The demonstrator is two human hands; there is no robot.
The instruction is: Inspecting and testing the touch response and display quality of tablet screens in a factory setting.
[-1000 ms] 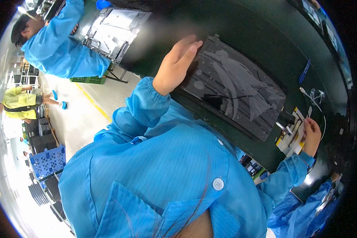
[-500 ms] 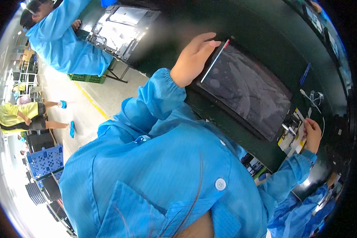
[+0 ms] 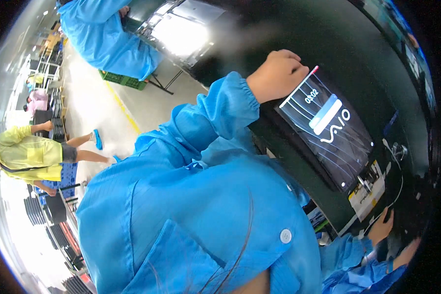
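A dark flat display panel (image 3: 348, 147) lies on the dark green table. It is lit, with white characters, a pale blue-and-white bar and thin light lines across it. My left hand (image 3: 279, 74) is closed at the panel's upper left edge, fingers curled under; what they hold is hidden. Along that edge runs a thin white strip (image 3: 299, 88) with a red end. A small circuit board (image 3: 367, 191) with yellow edging sits at the panel's lower end. Below it my right hand (image 3: 381, 228) has its fingers stretched out, near a thin white cable (image 3: 399, 183).
Another person's hand (image 3: 406, 255) is close to my right hand. At the far left a co-worker in a blue smock (image 3: 112, 46) sits by a bright panel (image 3: 181, 32). A blue pen-like object (image 3: 391, 122) lies right of the display. A person in yellow (image 3: 34, 152) walks in the aisle.
The panel, dark before, is now lit. My left hand has curled its fingers at the panel's edge. My right hand has left the circuit board and moved nearer to me.
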